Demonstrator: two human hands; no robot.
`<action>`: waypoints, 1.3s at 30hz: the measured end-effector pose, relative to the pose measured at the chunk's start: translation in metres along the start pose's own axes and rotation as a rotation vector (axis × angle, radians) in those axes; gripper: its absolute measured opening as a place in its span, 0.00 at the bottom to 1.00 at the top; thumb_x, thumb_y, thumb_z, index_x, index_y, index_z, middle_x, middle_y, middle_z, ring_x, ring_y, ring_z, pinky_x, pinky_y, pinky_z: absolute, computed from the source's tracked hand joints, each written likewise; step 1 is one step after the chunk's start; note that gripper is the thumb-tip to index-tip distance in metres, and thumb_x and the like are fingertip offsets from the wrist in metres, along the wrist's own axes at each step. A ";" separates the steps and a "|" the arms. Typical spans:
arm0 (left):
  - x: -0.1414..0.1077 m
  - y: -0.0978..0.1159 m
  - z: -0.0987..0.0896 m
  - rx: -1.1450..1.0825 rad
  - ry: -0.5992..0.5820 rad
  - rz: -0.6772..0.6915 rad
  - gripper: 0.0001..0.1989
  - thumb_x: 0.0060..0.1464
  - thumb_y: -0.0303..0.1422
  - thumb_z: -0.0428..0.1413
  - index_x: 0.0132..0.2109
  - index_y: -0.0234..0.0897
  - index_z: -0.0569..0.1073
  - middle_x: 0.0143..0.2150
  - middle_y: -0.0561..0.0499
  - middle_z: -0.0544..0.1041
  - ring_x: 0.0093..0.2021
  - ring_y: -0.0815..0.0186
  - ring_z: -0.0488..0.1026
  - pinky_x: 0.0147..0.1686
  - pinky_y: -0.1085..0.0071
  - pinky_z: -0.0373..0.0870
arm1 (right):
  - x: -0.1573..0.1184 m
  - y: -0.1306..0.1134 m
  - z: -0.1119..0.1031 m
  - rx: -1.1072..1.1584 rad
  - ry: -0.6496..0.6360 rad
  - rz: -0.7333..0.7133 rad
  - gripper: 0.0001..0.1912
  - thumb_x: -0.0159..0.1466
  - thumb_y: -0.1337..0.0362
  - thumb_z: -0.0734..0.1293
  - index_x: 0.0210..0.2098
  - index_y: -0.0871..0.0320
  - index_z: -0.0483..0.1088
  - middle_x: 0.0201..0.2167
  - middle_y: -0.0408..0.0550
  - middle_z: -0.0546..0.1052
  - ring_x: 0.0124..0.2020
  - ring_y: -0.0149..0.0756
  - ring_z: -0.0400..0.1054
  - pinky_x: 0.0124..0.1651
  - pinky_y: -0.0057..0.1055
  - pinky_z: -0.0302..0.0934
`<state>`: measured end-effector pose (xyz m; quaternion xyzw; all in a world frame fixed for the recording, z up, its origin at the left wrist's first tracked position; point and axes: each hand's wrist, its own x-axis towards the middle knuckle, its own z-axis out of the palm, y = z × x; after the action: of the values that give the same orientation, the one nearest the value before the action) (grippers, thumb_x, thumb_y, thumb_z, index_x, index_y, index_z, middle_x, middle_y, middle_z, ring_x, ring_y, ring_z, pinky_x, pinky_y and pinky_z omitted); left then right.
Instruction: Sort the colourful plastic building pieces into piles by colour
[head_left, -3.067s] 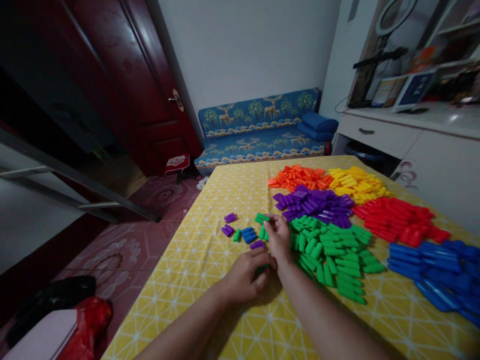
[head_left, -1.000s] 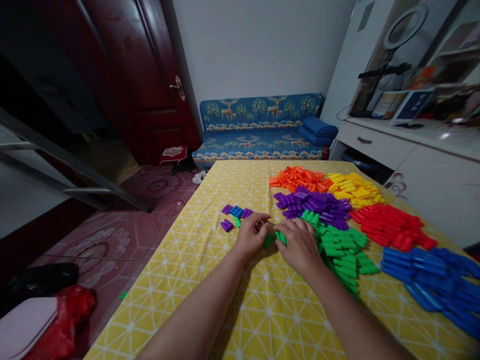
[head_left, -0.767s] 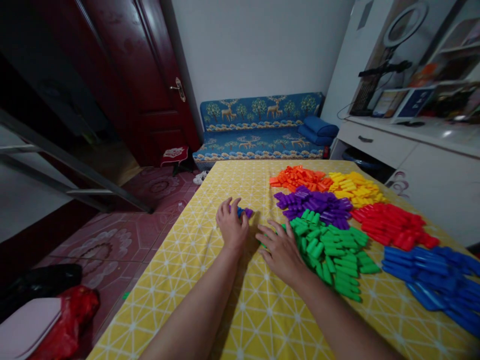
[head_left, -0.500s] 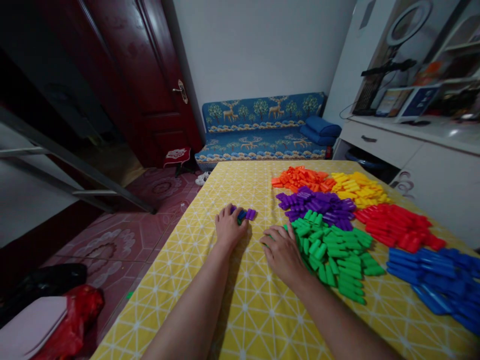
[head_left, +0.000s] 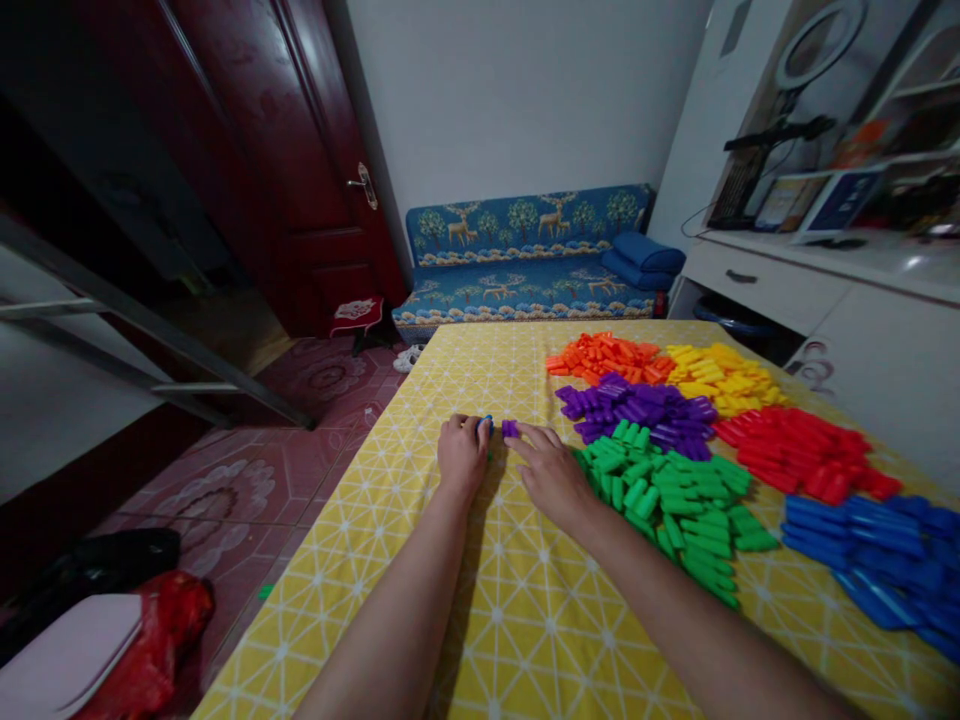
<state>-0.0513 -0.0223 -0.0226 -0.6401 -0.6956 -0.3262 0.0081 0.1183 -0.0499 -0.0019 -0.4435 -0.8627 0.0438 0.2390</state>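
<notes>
My left hand [head_left: 461,452] rests on the yellow tablecloth with its fingers curled round a small blue plastic piece [head_left: 486,424]. A bit of green shows beneath that piece. Just to the right lies a short purple plastic piece [head_left: 510,428], and the fingertips of my right hand [head_left: 553,472] reach its edge. The fingers of this right hand are stretched out and slightly apart. Close by its wrist spreads a pile of green plastic pieces [head_left: 660,495]. The palm side of both hands is hidden.
Beyond the green pile lie heaps of purple [head_left: 641,412], orange [head_left: 607,358], yellow [head_left: 724,378], red [head_left: 806,452] and blue pieces [head_left: 885,550]. A patterned sofa [head_left: 517,270] stands past the table's far edge. White drawers [head_left: 757,285] are at right.
My right hand has moved left and forward, from beside the green pile to the purple piece. My left hand has shifted slightly right, and the blue piece now shows beside its fingers.
</notes>
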 end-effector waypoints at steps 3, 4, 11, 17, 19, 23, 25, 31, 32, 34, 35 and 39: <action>0.001 -0.003 0.000 -0.044 0.009 -0.022 0.18 0.65 0.39 0.46 0.42 0.36 0.79 0.41 0.43 0.75 0.43 0.60 0.71 0.46 0.66 0.65 | 0.024 0.002 0.004 -0.093 -0.100 0.029 0.26 0.64 0.73 0.60 0.61 0.57 0.65 0.64 0.56 0.62 0.61 0.45 0.56 0.60 0.40 0.56; 0.001 -0.004 0.000 -0.054 0.011 -0.033 0.18 0.65 0.39 0.46 0.42 0.36 0.79 0.41 0.43 0.75 0.43 0.61 0.71 0.46 0.67 0.66 | 0.031 0.002 0.005 -0.120 -0.141 0.048 0.26 0.64 0.73 0.59 0.61 0.57 0.64 0.63 0.56 0.63 0.60 0.46 0.58 0.57 0.40 0.58; -0.002 -0.001 -0.001 -0.047 0.003 -0.138 0.15 0.64 0.39 0.49 0.41 0.40 0.79 0.43 0.45 0.74 0.42 0.62 0.71 0.37 0.70 0.64 | 0.039 -0.009 0.006 -0.178 -0.205 0.152 0.13 0.65 0.69 0.60 0.46 0.55 0.71 0.44 0.53 0.72 0.45 0.42 0.68 0.43 0.34 0.61; -0.004 0.002 -0.004 -0.072 -0.012 -0.134 0.16 0.64 0.40 0.47 0.43 0.40 0.78 0.43 0.43 0.75 0.46 0.58 0.70 0.41 0.66 0.64 | 0.044 0.039 -0.031 -0.207 -0.041 0.282 0.11 0.61 0.67 0.64 0.44 0.58 0.70 0.43 0.52 0.74 0.44 0.39 0.69 0.43 0.31 0.59; -0.005 0.004 -0.005 -0.053 -0.015 -0.124 0.17 0.63 0.43 0.48 0.43 0.40 0.78 0.43 0.43 0.75 0.47 0.57 0.70 0.43 0.65 0.64 | 0.047 0.070 -0.048 -0.252 0.026 0.371 0.12 0.60 0.65 0.66 0.44 0.58 0.70 0.43 0.52 0.74 0.44 0.41 0.69 0.43 0.31 0.60; -0.007 0.008 -0.008 0.016 -0.062 -0.061 0.22 0.52 0.51 0.57 0.47 0.42 0.77 0.46 0.44 0.74 0.49 0.55 0.69 0.45 0.64 0.65 | 0.043 0.118 -0.070 -0.338 0.062 0.479 0.14 0.60 0.63 0.68 0.45 0.59 0.71 0.43 0.54 0.74 0.45 0.44 0.70 0.43 0.34 0.61; -0.008 0.009 -0.009 0.042 -0.083 -0.047 0.22 0.48 0.50 0.60 0.48 0.43 0.77 0.47 0.44 0.74 0.49 0.54 0.69 0.44 0.64 0.66 | 0.038 0.123 -0.072 -0.356 0.107 0.468 0.16 0.60 0.63 0.68 0.47 0.61 0.71 0.44 0.56 0.73 0.46 0.46 0.69 0.44 0.36 0.63; -0.008 0.009 -0.009 -0.016 -0.092 -0.094 0.20 0.52 0.42 0.59 0.52 0.43 0.71 0.44 0.46 0.78 0.41 0.57 0.75 0.37 0.65 0.68 | 0.017 0.062 -0.044 0.037 0.255 0.235 0.14 0.61 0.65 0.66 0.46 0.57 0.71 0.47 0.52 0.72 0.39 0.38 0.71 0.43 0.35 0.67; -0.008 0.008 -0.008 -0.062 -0.090 -0.081 0.21 0.53 0.42 0.59 0.53 0.43 0.70 0.42 0.46 0.79 0.39 0.57 0.76 0.36 0.66 0.68 | 0.012 0.048 -0.037 0.124 0.246 0.201 0.14 0.61 0.66 0.65 0.47 0.56 0.70 0.47 0.51 0.72 0.37 0.36 0.71 0.43 0.35 0.68; -0.008 0.008 -0.005 -0.219 -0.098 -0.029 0.22 0.53 0.42 0.60 0.54 0.42 0.70 0.40 0.47 0.80 0.37 0.59 0.77 0.37 0.66 0.70 | 0.003 0.025 -0.023 0.248 0.225 0.157 0.18 0.60 0.68 0.64 0.50 0.55 0.69 0.49 0.50 0.71 0.35 0.34 0.71 0.44 0.36 0.69; -0.009 0.008 -0.004 -0.327 -0.117 0.009 0.23 0.52 0.42 0.60 0.54 0.42 0.69 0.40 0.48 0.80 0.37 0.60 0.77 0.37 0.67 0.71 | -0.001 0.016 -0.017 0.283 0.221 0.146 0.21 0.60 0.69 0.63 0.53 0.54 0.67 0.51 0.50 0.71 0.36 0.35 0.72 0.46 0.37 0.69; -0.012 0.009 0.001 -0.724 -0.236 0.147 0.28 0.50 0.42 0.63 0.56 0.37 0.70 0.44 0.46 0.81 0.40 0.61 0.78 0.41 0.68 0.73 | -0.011 -0.002 -0.001 0.321 0.208 0.103 0.33 0.59 0.73 0.62 0.63 0.51 0.59 0.60 0.52 0.65 0.56 0.42 0.66 0.56 0.41 0.65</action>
<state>-0.0405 -0.0325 -0.0238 -0.6828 -0.4837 -0.4735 -0.2752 0.1228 -0.0599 -0.0046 -0.4455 -0.7915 0.1469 0.3918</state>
